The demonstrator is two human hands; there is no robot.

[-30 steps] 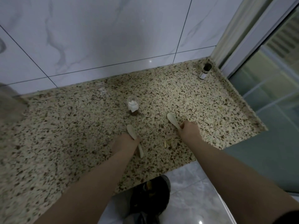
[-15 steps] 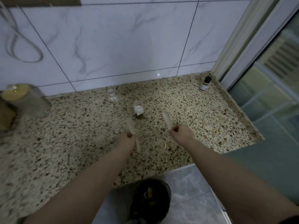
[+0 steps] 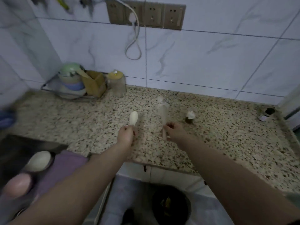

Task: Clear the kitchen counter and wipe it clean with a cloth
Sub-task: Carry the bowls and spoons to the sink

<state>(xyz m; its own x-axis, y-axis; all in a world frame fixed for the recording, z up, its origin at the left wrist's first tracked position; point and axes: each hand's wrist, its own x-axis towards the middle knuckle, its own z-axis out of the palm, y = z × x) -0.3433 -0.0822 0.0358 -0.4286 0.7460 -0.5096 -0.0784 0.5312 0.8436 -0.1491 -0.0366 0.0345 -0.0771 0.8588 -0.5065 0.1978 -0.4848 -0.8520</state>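
Two pale spoons are held above the middle of the speckled bench [image 3: 227, 135], one gripped by the handle in the left hand [image 3: 125, 135], one pinched in the right hand [image 3: 176, 131]. The left spoon [image 3: 133, 118] and the blurred right spoon [image 3: 163, 114] are both pointed bowl-first toward the back wall, long axes near upright. Clearing appears underway; next, the spoons need putting away, likely leftward.

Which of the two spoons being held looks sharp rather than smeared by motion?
The spoon in the left hand: its pale bowl shows crisply; the right hand's spoon is blurred.
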